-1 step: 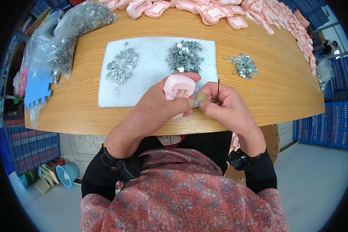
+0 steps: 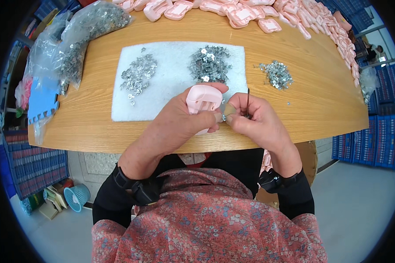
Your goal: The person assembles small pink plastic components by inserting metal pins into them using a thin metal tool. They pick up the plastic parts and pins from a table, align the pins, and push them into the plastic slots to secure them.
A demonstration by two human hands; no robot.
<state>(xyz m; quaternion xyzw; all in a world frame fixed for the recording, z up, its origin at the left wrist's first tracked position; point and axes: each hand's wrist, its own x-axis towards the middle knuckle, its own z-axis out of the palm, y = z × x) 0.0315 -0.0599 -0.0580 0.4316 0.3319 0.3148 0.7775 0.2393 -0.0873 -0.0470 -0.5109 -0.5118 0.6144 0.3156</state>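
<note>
My left hand is closed around a pale pink plastic casing, its hollow side with a slot facing up. My right hand is closed beside it, thumb and index finger pinching a small shiny metal piece against my left thumb tip. A yellowish cover sits on the right index fingertip. Between the right fingers a thin dark rod-like tool stands upright; its kind I cannot make out. Beyond the hands, a white foam mat carries a sparse pile of metal pieces and a denser pile.
A third heap of small metal parts lies on the wooden table to the right. Pink casings are heaped along the far and right edges. Clear bags of metal parts lie far left, by a blue foam tile.
</note>
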